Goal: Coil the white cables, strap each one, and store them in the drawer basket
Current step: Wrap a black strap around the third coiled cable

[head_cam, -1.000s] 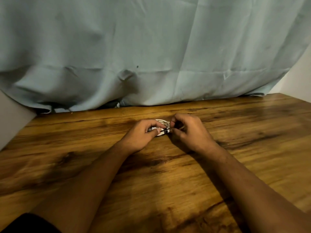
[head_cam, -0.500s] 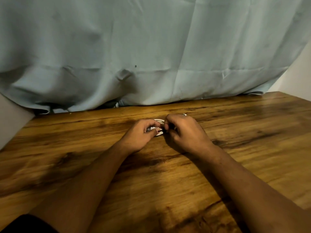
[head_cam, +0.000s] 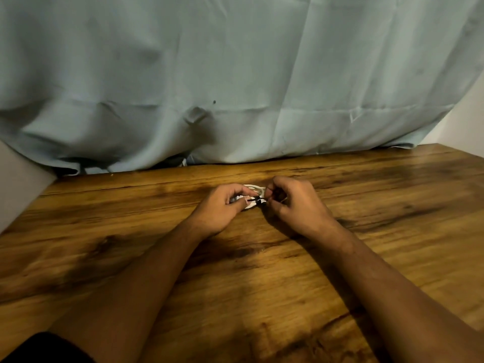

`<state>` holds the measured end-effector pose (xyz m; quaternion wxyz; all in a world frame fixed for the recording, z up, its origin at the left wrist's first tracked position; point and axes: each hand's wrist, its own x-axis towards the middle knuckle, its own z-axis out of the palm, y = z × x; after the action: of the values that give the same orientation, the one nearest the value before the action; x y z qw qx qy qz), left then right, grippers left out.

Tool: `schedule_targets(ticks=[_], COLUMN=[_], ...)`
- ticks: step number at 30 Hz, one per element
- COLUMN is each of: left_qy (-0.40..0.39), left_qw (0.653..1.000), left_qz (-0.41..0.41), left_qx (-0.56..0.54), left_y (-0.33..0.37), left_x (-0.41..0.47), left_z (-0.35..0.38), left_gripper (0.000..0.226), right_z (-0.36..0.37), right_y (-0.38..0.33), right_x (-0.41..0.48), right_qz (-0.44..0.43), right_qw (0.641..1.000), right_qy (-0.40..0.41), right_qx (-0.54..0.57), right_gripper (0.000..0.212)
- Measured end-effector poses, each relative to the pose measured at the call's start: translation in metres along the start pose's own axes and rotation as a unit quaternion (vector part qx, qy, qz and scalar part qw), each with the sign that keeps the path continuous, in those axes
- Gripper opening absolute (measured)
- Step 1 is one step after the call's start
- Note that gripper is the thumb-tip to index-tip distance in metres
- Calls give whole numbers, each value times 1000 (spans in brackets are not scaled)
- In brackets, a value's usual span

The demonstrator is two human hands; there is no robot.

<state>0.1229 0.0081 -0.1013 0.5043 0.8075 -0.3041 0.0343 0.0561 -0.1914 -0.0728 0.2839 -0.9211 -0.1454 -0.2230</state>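
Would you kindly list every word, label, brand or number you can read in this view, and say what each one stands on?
None: no readable text anywhere in this view.
Coiled white cable and black strap, held between the left hand and right hand: no print visible; mostly hidden by fingers.
Wooden table and pale blue curtain: no lettering; the curtain's small dark spot is only a mark.

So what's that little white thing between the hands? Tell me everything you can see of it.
It is a white cable wound into a small flat coil of several loops, smooth like plastic. It sits on or just above the wooden table. A thin black strap crosses it. The left hand holds its left side; the right hand pinches the strap's end. Fingers hide much of it.
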Motion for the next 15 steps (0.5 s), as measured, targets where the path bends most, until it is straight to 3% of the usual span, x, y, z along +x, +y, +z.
schedule_targets(ticks=[9,15], left_qy=[-5,-2], left_qw=[1000,1000], left_qz=[5,14], left_qx=[7,4], left_y=[-1,3], left_x=[-1,-3], left_z=[0,0], left_gripper=[25,27], right_z=[3,5], right_y=[-12,-13], right_x=[-3,-4], right_qz=[-93,-95], right_qw=[977,977], right_qy=[2,2], right_qx=[-192,-190], right_gripper=[21,19])
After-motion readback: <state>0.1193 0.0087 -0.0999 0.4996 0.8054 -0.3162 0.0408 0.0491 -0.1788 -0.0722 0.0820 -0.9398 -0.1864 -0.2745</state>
